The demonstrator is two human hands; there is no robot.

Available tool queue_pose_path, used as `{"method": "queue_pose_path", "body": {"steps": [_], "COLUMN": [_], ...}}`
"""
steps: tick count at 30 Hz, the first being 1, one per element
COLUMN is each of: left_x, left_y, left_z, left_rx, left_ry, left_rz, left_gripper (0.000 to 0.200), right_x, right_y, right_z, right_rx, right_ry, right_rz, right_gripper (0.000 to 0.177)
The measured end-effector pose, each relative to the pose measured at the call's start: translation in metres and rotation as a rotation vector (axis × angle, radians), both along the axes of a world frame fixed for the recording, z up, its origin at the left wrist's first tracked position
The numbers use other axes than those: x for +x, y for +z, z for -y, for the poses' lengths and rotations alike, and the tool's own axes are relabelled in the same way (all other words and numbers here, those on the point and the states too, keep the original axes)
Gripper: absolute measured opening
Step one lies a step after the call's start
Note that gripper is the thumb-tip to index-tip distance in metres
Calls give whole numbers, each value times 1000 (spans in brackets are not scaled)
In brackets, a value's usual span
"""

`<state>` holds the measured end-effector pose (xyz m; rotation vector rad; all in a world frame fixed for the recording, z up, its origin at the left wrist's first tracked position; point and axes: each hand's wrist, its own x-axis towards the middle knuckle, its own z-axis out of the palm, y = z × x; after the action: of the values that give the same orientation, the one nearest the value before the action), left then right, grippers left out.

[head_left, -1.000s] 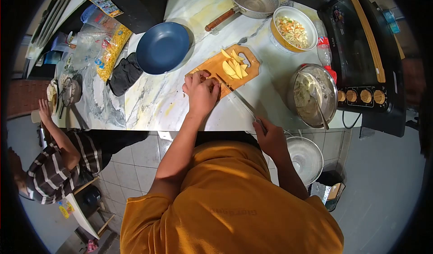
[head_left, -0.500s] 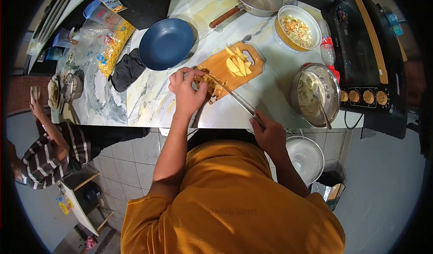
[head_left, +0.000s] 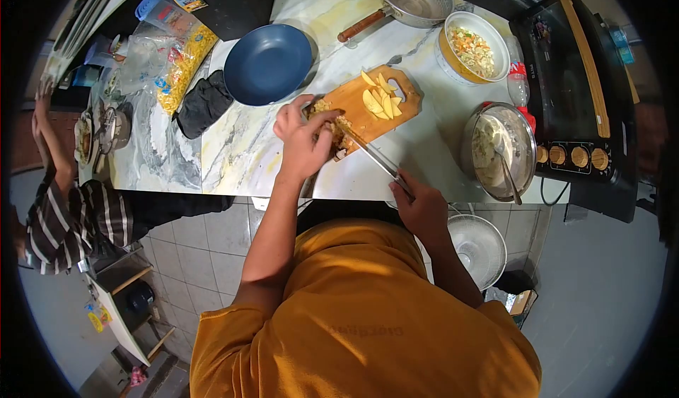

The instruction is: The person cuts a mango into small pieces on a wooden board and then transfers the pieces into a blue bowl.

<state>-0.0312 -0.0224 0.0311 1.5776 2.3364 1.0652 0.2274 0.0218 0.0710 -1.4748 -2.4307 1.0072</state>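
My right hand (head_left: 420,201) is wrapped round the handle of a knife (head_left: 375,157), whose blade slants up and left over the wooden cutting board (head_left: 364,122). Near the blade's far end is my left hand (head_left: 305,138), fingers bent and apart over the board's left part. Chopped brown pieces (head_left: 339,131) lie beneath and beside its fingertips; whether the fingers touch them or the blade, I cannot tell. Pale yellow wedges (head_left: 380,100) are heaped on the board's upper right.
A blue pan (head_left: 267,64) and black cloth (head_left: 204,104) lie left of the board. Behind stands a metal pan (head_left: 416,1). To the right are a bowl of chopped food (head_left: 472,50), a steel bowl (head_left: 498,152) and an oven (head_left: 576,101). Another person (head_left: 78,207) stands far left.
My left hand has shifted slightly right along the board, its fingers now nearer the blade. The other person's arms have moved up and left. The whole view has shifted a little.
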Motion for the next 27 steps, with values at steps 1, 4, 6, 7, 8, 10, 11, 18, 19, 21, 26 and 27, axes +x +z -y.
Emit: {"method": "queue_pose_path", "body": {"steps": [1, 4, 6, 7, 8, 10, 11, 18, 19, 21, 26, 27], "left_x": [-3, -16, -22, -24, -26, -26, -26, -19, -19, -18, -17, -17], "left_y": [-3, -16, -23, -26, -29, -32, -33, -27, -26, -25, -30, -32], "left_z": [0, 2, 4, 5, 6, 8, 9, 15, 15, 17, 15, 15], "left_rx": [60, 87, 118, 115, 87, 56, 43, -21, -21, -42, 44, 56], "left_ry": [57, 157, 201, 199, 207, 214, 206, 142, 143, 141, 202, 190], "left_rz": [-9, 31, 36, 36, 102, 170, 173, 71, 71, 60, 280, 286], "left_gripper": [25, 22, 19, 19, 19, 19, 19, 24, 24, 32, 34, 33], "right_x": [2, 10, 15, 16, 17, 16, 16, -6, -8, -9, -7, -7], "right_y": [-1, -7, -10, -12, -13, -16, -17, -18, -18, -20, -31, -30], "right_z": [-1, -2, -2, -2, -2, 0, 1, 6, 7, 6, 6, 6], "right_rx": [-45, -95, -101, -113, -125, -122, -118, -270, -258, -247, -221, -222], "right_ry": [-42, -130, -175, -185, -194, -183, -169, -157, -177, -194, -219, -217], "right_rz": [-18, -67, -98, -105, -111, -122, -133, -133, -151, -168, -227, -226], "right_gripper": [40, 39, 38, 38, 37, 37, 37, 36, 36, 35, 36, 36]}}
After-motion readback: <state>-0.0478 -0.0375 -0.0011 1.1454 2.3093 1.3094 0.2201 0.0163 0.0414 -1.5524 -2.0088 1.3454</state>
